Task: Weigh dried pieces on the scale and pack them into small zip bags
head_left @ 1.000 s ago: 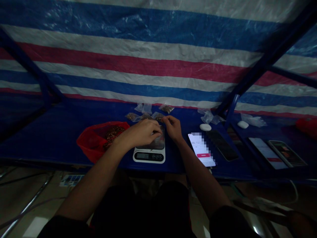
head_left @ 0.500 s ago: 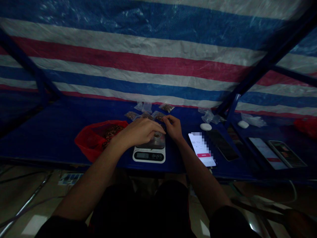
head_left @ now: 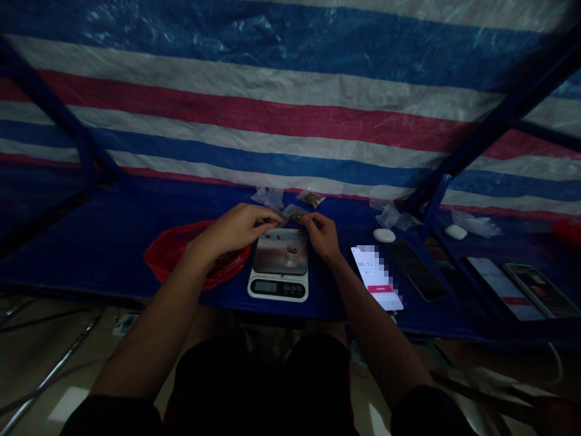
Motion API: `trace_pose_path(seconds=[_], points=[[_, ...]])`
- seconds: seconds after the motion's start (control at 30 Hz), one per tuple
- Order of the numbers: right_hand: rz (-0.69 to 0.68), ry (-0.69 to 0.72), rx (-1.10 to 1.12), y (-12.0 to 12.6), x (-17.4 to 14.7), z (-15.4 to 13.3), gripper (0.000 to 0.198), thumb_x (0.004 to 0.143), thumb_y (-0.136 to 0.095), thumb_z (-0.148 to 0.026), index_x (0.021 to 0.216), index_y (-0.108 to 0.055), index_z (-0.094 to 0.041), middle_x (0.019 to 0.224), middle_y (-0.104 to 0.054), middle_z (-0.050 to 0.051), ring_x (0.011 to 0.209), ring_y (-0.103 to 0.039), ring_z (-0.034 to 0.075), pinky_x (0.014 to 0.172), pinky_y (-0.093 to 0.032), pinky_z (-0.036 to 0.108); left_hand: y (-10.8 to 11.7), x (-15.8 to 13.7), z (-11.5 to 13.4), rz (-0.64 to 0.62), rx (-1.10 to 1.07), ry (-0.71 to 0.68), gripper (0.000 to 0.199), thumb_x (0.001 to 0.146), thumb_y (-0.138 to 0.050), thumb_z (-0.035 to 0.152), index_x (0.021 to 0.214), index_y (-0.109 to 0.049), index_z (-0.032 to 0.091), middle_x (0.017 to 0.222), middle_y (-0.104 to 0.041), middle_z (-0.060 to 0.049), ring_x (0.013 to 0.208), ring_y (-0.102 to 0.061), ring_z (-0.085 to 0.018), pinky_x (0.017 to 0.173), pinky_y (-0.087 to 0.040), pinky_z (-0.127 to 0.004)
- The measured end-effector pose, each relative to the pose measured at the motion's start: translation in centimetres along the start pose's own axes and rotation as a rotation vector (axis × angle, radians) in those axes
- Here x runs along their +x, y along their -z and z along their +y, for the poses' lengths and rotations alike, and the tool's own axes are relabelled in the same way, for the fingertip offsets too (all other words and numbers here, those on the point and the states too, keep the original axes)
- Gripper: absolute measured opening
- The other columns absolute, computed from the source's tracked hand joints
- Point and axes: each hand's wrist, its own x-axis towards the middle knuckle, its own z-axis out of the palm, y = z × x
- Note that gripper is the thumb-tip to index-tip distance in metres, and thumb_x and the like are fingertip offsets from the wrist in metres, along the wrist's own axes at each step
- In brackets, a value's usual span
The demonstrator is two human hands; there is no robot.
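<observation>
My left hand [head_left: 247, 226] reaches over the far left corner of a white kitchen scale [head_left: 278, 289], its fingers curled together beside the small bags. What those fingers pinch, if anything, is too dark to make out. Thumb and fingers of my right hand [head_left: 321, 235] pinch the right edge of a small clear plastic bag [head_left: 294, 213] with brown bits in it, just beyond the scale. On the scale's metal plate stands a small clear cup [head_left: 293, 251] with some brown pieces inside. A few brown pieces lie loose at the plate's far edge.
Left of the scale, a red plastic bag [head_left: 166, 251] holds brown pieces, partly behind my left forearm. Another filled bag [head_left: 311, 197] and empty clear bags [head_left: 273, 197] lie behind. To the right are a lit phone [head_left: 373, 278], a dark phone [head_left: 420, 272] and a white case [head_left: 384, 235].
My left hand has lifted away from the cup and moved left and back toward the small bags, uncovering the scale's plate. My right hand stays at its bag. The view has shifted slightly.
</observation>
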Motion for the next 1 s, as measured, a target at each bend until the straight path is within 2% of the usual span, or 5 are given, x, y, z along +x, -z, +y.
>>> trace_pose_path(seconds=[0.2,0.43,0.63,0.87,1.0], points=[[-0.013,0.002,-0.018,-0.1,0.1,0.1,0.029,0.093,-0.063,-0.044,0.078,-0.077,-0.023,0.083,-0.079,0.004,0.082,-0.069,0.023,0.076,-0.049,0.035,-2.2,0.2,-2.7,-0.074,0.141,0.009,0.027,0.096,-0.064,0.018,0.118,-0.081,0.02,0.122,-0.079,-0.011,0.116,-0.072,-0.028,0.106,-0.052,-0.042],[-0.004,0.011,-0.02,0.0,0.1,0.1,0.029,0.094,-0.064,-0.043,0.077,-0.076,-0.023,0.083,-0.079,0.004,0.083,-0.069,0.023,0.077,-0.048,0.036,-3.1,1.2,-2.0,-0.076,0.174,-0.021,0.03,0.1,-0.059,0.02,0.122,-0.079,0.019,0.12,-0.078,-0.012,0.111,-0.073,-0.027,0.1,-0.053,-0.039],[-0.003,0.008,-0.006,-0.1,0.0,0.1,0.029,0.094,-0.063,-0.044,0.079,-0.077,-0.023,0.085,-0.079,0.004,0.085,-0.069,0.024,0.078,-0.049,0.035,-3.8,2.1,-1.8,-0.146,0.258,-0.019,0.022,0.098,-0.061,0.018,0.105,-0.081,0.019,0.114,-0.075,-0.011,0.106,-0.072,-0.026,0.095,-0.053,-0.036],[-0.01,0.016,-0.001,0.1,0.1,0.2,0.03,0.095,-0.063,-0.045,0.08,-0.077,-0.022,0.087,-0.079,0.005,0.087,-0.07,0.024,0.079,-0.05,0.036,-2.1,1.5,1.4,-0.075,0.044,-0.108,0.018,0.1,-0.063,0.022,0.107,-0.079,0.018,0.109,-0.076,-0.008,0.101,-0.07,-0.023,0.096,-0.052,-0.036],[-0.019,0.031,-0.011,0.1,0.2,0.2,0.029,0.095,-0.063,-0.044,0.08,-0.077,-0.022,0.085,-0.079,0.004,0.085,-0.069,0.023,0.078,-0.05,0.035,-2.0,1.4,3.4,-0.119,0.003,-0.146,0.017,0.099,-0.065,0.022,0.104,-0.081,0.02,0.108,-0.076,-0.007,0.102,-0.07,-0.023,0.094,-0.052,-0.036]])
